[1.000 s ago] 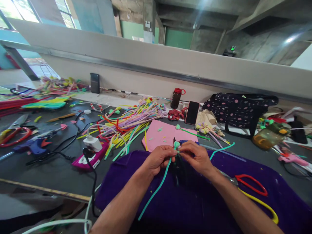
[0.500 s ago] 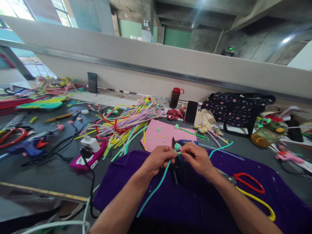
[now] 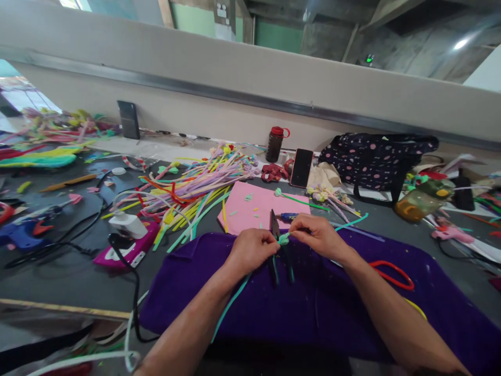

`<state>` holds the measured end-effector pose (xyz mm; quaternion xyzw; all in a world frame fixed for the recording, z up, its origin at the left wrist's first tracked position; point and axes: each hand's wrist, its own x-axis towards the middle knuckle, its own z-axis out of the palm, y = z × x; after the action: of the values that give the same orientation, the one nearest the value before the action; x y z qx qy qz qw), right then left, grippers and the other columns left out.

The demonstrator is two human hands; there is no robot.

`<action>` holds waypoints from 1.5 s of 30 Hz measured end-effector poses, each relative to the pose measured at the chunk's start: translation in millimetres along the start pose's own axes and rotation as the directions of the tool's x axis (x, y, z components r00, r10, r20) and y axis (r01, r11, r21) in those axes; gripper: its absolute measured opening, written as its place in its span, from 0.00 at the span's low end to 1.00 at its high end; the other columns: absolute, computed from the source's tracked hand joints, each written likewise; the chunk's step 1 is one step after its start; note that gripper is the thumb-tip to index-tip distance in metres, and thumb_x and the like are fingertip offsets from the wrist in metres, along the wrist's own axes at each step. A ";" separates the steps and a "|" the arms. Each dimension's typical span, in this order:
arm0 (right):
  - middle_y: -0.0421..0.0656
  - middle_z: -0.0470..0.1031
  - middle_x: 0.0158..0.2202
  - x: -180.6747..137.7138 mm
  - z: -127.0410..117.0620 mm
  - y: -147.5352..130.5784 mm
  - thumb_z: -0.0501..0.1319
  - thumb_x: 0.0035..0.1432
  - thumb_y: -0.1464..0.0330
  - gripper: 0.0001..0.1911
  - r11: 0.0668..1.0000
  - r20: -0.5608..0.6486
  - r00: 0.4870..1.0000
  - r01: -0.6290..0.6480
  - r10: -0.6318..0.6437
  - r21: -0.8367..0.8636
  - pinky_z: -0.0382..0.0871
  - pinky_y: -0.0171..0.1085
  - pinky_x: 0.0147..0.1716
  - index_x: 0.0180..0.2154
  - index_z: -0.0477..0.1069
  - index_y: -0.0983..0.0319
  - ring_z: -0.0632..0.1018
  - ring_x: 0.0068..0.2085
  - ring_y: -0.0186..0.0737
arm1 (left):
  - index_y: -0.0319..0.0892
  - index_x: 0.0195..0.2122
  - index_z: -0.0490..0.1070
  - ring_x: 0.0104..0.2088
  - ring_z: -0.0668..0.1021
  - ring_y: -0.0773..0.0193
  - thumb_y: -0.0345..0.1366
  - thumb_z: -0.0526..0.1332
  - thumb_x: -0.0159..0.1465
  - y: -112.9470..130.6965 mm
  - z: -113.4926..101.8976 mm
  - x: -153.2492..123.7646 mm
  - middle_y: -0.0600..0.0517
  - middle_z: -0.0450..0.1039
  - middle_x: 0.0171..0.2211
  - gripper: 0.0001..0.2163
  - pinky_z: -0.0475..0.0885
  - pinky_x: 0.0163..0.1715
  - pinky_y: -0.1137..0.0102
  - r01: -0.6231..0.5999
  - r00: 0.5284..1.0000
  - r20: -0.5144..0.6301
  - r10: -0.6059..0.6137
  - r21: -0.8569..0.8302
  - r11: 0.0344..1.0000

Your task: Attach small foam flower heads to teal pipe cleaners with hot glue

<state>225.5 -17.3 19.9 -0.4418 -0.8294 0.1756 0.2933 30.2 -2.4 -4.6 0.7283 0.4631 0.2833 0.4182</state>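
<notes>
My left hand [image 3: 256, 250] pinches a mint-green pipe cleaner [image 3: 230, 308], whose long tail hangs down over the purple cloth [image 3: 180, 292]. At its upper end a small mint-green bundle [image 3: 283, 239], twisted like a flower head, sits between my hands. The fingertips of my right hand [image 3: 315, 234] are closed at the right side of this bundle. Directly behind and below it lie dark-handled pliers [image 3: 275, 223], partly covered. Beneath my right forearm show the red-and-yellow handles of scissors [image 3: 395, 274]; their blades are mostly hidden.
Behind the cloth lies a pink sheet [image 3: 242, 209] with small scraps and a green stem [image 3: 305, 201]. Many coloured pipe cleaners [image 3: 211, 183] are heaped to its left. A magenta power strip [image 3: 129, 245], a phone [image 3: 301, 167], a bottle [image 3: 275, 145] and a patterned bag [image 3: 376, 162] stand around.
My right hand has shifted a little up and right, and my left hand has turned over the bundle. The bundle now hangs lower, uncovering more of the pliers. The whole view has tilted down.
</notes>
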 end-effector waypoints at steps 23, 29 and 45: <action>0.40 0.69 0.29 -4.3 9.9 0.3 0.55 0.54 0.75 0.04 0.995 0.098 0.994 0.048 -0.039 -0.092 0.60 0.31 0.31 0.31 0.68 0.62 0.69 0.30 0.33 | 0.45 0.27 0.76 0.24 0.72 0.64 0.39 0.56 0.54 6.3 1.9 -7.5 0.51 0.74 0.22 0.09 0.59 0.24 0.71 -0.057 0.998 0.016 0.056 0.436 0.898; 0.41 0.69 0.29 -4.9 10.4 0.3 0.55 0.54 0.75 0.05 0.990 0.101 0.993 0.074 -0.062 -0.122 0.60 0.32 0.31 0.31 0.68 0.62 0.69 0.31 0.34 | 0.45 0.26 0.76 0.24 0.72 0.64 0.40 0.57 0.53 4.7 3.5 -6.8 0.51 0.74 0.23 0.09 0.59 0.24 0.71 -0.064 0.997 -0.009 0.074 0.403 0.913; 0.41 0.70 0.29 -5.3 14.1 1.0 0.55 0.53 0.75 0.06 0.988 0.073 0.994 0.088 -0.079 -0.128 0.61 0.32 0.31 0.30 0.68 0.62 0.70 0.32 0.34 | 0.44 0.27 0.75 0.25 0.72 0.65 0.39 0.54 0.54 0.9 3.0 -5.5 0.52 0.74 0.23 0.11 0.57 0.22 0.73 -0.093 0.995 0.016 0.094 0.371 0.924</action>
<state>219.3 -21.7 6.8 -0.4188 -0.8665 0.1231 0.2423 30.7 -8.6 -5.5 0.8150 0.4735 0.2112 0.2586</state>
